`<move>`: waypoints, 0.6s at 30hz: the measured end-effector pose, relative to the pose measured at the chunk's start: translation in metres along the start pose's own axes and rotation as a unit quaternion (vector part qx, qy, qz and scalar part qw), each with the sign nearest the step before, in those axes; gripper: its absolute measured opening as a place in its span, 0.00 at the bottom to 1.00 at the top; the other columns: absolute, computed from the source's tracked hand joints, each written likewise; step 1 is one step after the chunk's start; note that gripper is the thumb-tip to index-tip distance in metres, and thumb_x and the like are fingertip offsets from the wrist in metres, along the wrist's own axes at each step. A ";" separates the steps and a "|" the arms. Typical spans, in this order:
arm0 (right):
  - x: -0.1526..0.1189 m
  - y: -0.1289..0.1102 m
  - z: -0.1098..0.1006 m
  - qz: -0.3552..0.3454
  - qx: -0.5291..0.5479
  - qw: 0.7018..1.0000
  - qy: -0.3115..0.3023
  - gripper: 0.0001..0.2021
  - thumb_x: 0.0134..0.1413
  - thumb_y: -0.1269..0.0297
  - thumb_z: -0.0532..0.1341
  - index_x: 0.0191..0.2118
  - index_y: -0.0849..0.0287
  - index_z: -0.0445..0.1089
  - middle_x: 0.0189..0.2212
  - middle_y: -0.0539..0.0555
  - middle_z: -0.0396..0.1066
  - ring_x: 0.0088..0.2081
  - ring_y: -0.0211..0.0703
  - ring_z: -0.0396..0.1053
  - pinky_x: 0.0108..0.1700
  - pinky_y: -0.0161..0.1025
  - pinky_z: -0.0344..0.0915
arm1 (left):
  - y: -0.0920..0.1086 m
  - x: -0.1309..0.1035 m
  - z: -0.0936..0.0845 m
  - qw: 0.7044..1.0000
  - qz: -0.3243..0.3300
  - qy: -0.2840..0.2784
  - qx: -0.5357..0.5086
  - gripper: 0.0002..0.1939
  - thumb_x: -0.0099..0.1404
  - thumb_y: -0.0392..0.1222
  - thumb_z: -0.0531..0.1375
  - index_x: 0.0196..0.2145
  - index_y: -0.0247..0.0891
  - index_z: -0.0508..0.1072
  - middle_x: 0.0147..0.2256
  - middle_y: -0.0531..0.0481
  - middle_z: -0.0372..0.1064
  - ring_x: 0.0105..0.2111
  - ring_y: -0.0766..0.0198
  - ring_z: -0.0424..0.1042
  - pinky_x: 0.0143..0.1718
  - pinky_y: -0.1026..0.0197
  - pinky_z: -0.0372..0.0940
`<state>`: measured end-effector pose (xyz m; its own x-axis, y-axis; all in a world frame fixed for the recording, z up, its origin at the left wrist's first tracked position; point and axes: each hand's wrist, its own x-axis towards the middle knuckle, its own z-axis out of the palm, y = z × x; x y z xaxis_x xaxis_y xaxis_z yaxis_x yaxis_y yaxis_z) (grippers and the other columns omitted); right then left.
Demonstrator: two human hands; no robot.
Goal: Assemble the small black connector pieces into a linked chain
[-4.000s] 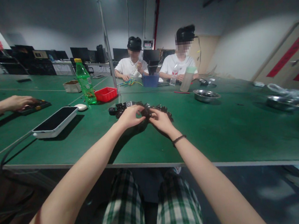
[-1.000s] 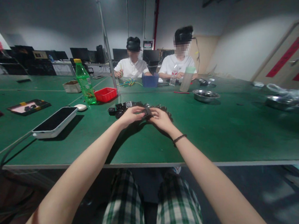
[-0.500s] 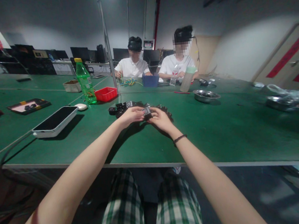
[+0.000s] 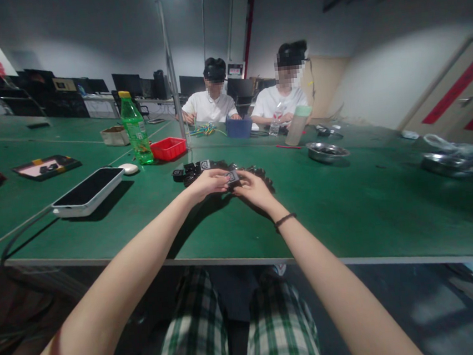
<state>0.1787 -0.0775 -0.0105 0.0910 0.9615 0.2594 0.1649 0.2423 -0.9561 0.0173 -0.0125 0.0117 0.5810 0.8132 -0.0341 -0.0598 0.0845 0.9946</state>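
Between my two hands, a little above the green table (image 4: 349, 217), is a small black block with a pale symbol on its face (image 4: 232, 178). Its exact kind cannot be made out. The fingers of my left hand (image 4: 207, 185) pinch it from the left, and my right hand (image 4: 255, 191) grips it from the right. Behind my hands lies a pile of similar black pieces (image 4: 190, 173), partly hidden by the fingers; some carry the same pale symbol.
To the left stand a phone-like device in a white case (image 4: 90, 194), a green bottle (image 4: 135, 128) and a red tray (image 4: 169, 149). A metal bowl (image 4: 327, 152) is at right. Two people in white shirts (image 4: 212, 106) sit across the table, near a blue box (image 4: 239, 127).
Both hands keep their hold on the block in nearly the same place. The view has shifted very slightly.
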 end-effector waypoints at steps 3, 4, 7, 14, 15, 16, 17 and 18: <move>0.000 0.002 -0.001 -0.005 -0.011 1.000 0.000 0.25 0.41 0.75 0.64 0.49 0.59 0.67 0.29 0.48 0.74 0.32 0.36 0.73 0.37 0.35 0.72 | 0.000 -0.001 0.000 1.000 0.004 -0.005 0.003 0.13 0.54 0.36 0.68 0.37 0.32 0.74 0.25 0.50 0.71 0.26 0.69 0.71 0.36 0.62 0.68; 0.001 0.003 -0.001 -0.004 -0.012 1.000 0.000 0.24 0.42 0.74 0.64 0.49 0.59 0.67 0.29 0.49 0.74 0.32 0.36 0.73 0.37 0.36 0.72 | 0.000 -0.001 0.000 1.000 0.006 -0.008 0.004 0.13 0.54 0.37 0.69 0.37 0.32 0.74 0.25 0.50 0.71 0.26 0.69 0.71 0.36 0.62 0.68; 0.001 0.005 -0.001 0.000 -0.018 1.000 0.001 0.24 0.43 0.72 0.64 0.50 0.59 0.67 0.29 0.49 0.74 0.30 0.37 0.73 0.38 0.38 0.72 | 0.000 -0.001 -0.001 1.000 0.011 -0.012 0.010 0.15 0.53 0.38 0.69 0.37 0.32 0.74 0.25 0.51 0.71 0.26 0.69 0.71 0.36 0.62 0.68; 0.001 0.003 0.000 0.009 -0.013 1.000 -0.006 0.21 0.47 0.66 0.66 0.49 0.58 0.67 0.29 0.50 0.74 0.29 0.38 0.74 0.36 0.38 0.73 | 0.000 0.000 -0.002 1.000 0.014 -0.013 0.021 0.15 0.51 0.38 0.70 0.37 0.33 0.74 0.27 0.51 0.72 0.27 0.69 0.71 0.35 0.62 0.67; 0.001 0.002 0.000 0.012 -0.011 1.000 -0.007 0.20 0.48 0.65 0.66 0.49 0.58 0.67 0.29 0.51 0.75 0.29 0.38 0.74 0.36 0.38 0.73 | 0.000 0.000 -0.001 1.000 0.013 -0.011 0.022 0.15 0.52 0.37 0.70 0.37 0.33 0.74 0.27 0.51 0.71 0.27 0.69 0.71 0.35 0.62 0.67; 0.002 0.002 -0.001 0.015 -0.011 1.000 -0.006 0.20 0.49 0.64 0.65 0.49 0.58 0.67 0.29 0.51 0.75 0.29 0.39 0.74 0.36 0.38 0.73 | 0.000 0.000 -0.001 1.000 0.012 -0.010 0.022 0.14 0.52 0.37 0.70 0.37 0.33 0.74 0.27 0.51 0.71 0.27 0.69 0.71 0.35 0.62 0.67; 0.002 0.003 -0.001 0.016 -0.011 1.000 -0.007 0.20 0.49 0.63 0.65 0.49 0.58 0.67 0.30 0.51 0.75 0.29 0.39 0.74 0.36 0.39 0.73 | 0.000 0.000 -0.001 1.000 0.012 -0.009 0.023 0.14 0.52 0.36 0.69 0.37 0.33 0.74 0.27 0.51 0.71 0.27 0.69 0.71 0.35 0.62 0.67; 0.002 0.003 -0.001 0.016 -0.011 1.000 -0.007 0.20 0.49 0.62 0.65 0.49 0.58 0.67 0.30 0.52 0.75 0.29 0.39 0.74 0.36 0.39 0.73 | 0.000 0.000 -0.001 1.000 0.011 -0.008 0.023 0.14 0.52 0.36 0.69 0.37 0.33 0.74 0.27 0.51 0.71 0.27 0.69 0.71 0.35 0.62 0.67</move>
<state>0.1805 -0.0746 -0.0126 0.0827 0.9706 0.2260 0.1837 0.2080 -0.9607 0.0164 -0.0121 0.0115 0.5930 0.8051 -0.0100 -0.0364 0.0392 0.9986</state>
